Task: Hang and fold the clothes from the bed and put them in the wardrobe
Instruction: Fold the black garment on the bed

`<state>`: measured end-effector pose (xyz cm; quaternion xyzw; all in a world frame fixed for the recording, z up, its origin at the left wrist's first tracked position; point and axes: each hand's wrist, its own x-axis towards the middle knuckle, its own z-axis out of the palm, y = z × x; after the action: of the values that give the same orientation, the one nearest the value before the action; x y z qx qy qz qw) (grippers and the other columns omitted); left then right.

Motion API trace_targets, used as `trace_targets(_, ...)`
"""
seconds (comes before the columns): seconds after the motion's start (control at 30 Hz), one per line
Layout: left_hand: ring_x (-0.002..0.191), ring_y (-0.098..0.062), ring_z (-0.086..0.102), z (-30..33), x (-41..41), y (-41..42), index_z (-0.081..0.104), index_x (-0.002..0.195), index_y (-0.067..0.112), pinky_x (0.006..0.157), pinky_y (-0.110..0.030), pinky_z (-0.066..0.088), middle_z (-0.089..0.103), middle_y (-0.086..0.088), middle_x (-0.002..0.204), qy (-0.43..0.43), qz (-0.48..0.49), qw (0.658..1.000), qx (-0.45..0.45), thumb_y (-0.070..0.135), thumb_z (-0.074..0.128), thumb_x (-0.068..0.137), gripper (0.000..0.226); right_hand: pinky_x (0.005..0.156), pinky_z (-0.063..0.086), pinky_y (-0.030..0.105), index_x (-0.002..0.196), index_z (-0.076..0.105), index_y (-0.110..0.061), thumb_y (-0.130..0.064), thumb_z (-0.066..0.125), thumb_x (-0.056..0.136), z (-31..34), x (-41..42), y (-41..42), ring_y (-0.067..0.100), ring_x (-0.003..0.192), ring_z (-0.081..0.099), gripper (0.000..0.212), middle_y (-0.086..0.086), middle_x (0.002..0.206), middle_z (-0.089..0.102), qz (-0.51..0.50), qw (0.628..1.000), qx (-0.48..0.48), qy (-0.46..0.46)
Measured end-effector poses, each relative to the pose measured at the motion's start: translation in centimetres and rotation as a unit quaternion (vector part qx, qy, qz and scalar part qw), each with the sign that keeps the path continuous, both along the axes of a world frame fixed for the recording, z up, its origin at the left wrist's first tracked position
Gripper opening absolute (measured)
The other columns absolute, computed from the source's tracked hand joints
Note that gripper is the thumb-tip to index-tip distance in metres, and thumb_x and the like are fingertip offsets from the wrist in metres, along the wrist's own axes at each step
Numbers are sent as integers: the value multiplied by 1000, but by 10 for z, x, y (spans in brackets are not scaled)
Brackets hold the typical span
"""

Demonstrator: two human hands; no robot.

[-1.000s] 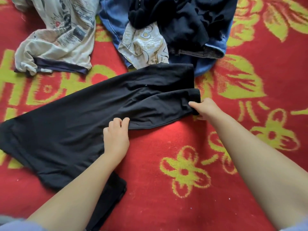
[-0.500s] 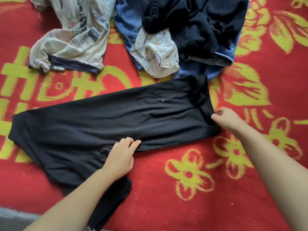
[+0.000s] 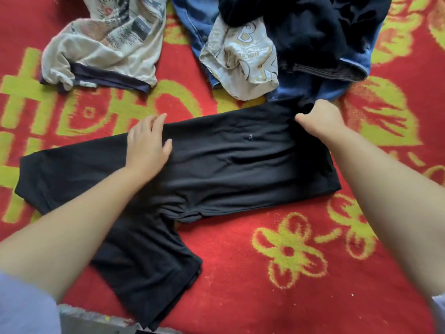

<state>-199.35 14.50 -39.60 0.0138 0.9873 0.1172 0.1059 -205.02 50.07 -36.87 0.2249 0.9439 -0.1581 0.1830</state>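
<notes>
The black soft-knit trousers (image 3: pixel 240 169) lie lengthwise left to right on the red flowered bedspread (image 3: pixel 265 273); the left hand (image 3: pixel 149 143) presses flat on them, and the right hand (image 3: pixel 320 119) pinches their far-right corner.

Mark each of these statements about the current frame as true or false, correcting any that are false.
1. The left hand lies flat with straight fingers on the black trousers. True.
2. The right hand rests open on the blanket, away from any clothing. False: its fingers are curled on the far right corner of the black trousers.
3. The black trousers are spread on a red blanket with yellow-green flowers. True.
4. The beige printed shirt is neatly folded in a square. False: it lies crumpled at the far left.
5. A dark garment lies on top of the blue denim piece. True.
</notes>
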Motion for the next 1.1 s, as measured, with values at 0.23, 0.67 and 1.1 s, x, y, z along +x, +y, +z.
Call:
trace_targets(0.23, 109, -38, 47, -4, -32, -28, 57, 108, 3, 94, -46, 33, 55, -22, 112, 8, 68, 997, -29, 17, 54, 92, 20, 100, 35, 47, 129, 50, -12, -5, 36, 90, 21, -14, 4, 37, 123, 45, 42, 19, 130, 48, -41, 985, 25, 163)
trace_targets(0.67, 128, -37, 35, 21, 222, -59, 33, 141, 8, 105, -43, 29, 35, -20, 142, -83, 520, 842, 119, 15, 67, 85, 66, 88, 40, 25, 118, 58, -10, -32, 58, 93, -9, 256, -192, 22, 110, 61, 33, 6, 116, 67, 154, 919, -300, -203)
trace_targets(1.1, 77, -22, 73, 63, 225, -92, 73, 95, 6, 55, -31, 57, 74, -11, 93, -339, 623, 412, 572, 32, 57, 92, 31, 47, 53, 21, 94, 63, -13, -14, 58, 93, 25, 209, -238, 11, 58, 68, 6, 1, 72, 72, -305, 662, -578, -367)
